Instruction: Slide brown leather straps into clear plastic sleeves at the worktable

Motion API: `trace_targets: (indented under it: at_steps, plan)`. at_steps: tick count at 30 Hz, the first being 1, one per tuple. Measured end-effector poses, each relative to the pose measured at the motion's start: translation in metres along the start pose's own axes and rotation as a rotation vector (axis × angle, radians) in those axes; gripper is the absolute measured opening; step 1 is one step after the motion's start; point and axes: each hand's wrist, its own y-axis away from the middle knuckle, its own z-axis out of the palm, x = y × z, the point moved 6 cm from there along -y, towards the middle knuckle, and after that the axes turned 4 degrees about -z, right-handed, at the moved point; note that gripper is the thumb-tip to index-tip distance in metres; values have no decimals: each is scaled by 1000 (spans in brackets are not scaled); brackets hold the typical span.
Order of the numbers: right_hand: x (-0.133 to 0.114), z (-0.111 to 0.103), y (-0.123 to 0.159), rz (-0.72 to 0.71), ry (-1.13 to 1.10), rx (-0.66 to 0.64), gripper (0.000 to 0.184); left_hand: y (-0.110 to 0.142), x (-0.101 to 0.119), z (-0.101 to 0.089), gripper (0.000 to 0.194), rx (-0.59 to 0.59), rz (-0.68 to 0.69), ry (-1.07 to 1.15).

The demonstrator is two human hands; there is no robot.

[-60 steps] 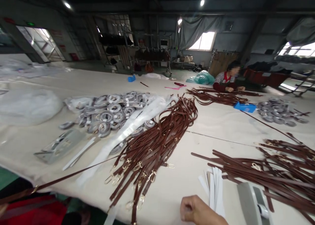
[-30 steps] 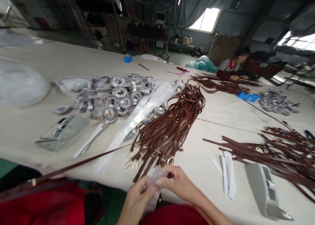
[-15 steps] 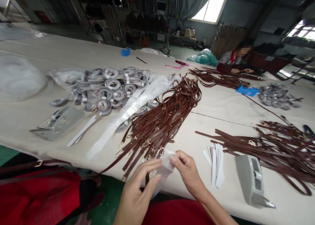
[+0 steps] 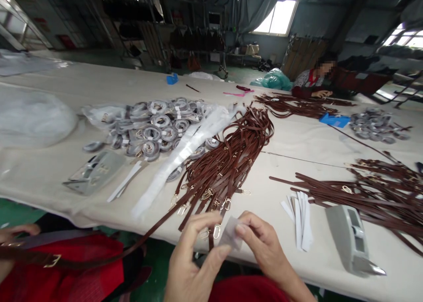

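Note:
A small translucent whitish sheet [image 4: 232, 235] is pinched between the thumb and curled fingers of my right hand [image 4: 262, 240]. My left hand [image 4: 194, 258] curves around the sheet's left side, its thumb against the lower edge; its remaining fingers are partly hidden. Just behind the hands, a gold clasp [image 4: 217, 231] on a brown strap hangs at the table edge. Beyond it spreads a heap of brown straps [image 4: 228, 147] with gold hooks. A long strip of white translucent wrap [image 4: 172, 161] lies along the heap's left side.
Wrapped strap coils [image 4: 152, 132], a grey tape dispenser [image 4: 95, 172] and paper strips [image 4: 124, 183] lie left. Right are paper strips [image 4: 301, 222], another tape dispenser [image 4: 350, 238] and more straps [image 4: 357, 192]. A neighbour in red [image 4: 66, 266] holds a strap; a co-worker [image 4: 309, 81] sits across.
My hands stay on the sheet, which now looks smaller and more folded. At left, the neighbour's hand has come into view, with the strap drawn up across the red garment. The view has shifted slightly.

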Motion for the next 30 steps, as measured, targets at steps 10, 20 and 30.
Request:
trace_targets:
  at_steps: [10,20,30]
  plan:
    - [7,41,3,18,-135,-217,25,-13,-2,15,19,21,96,80]
    - [27,35,4,165,-299,-224,32,-8,-41,24,37,-227,-170,223]
    - [41,39,8,226,-293,-289,42,-16,-39,30,39,-30,-223,424]
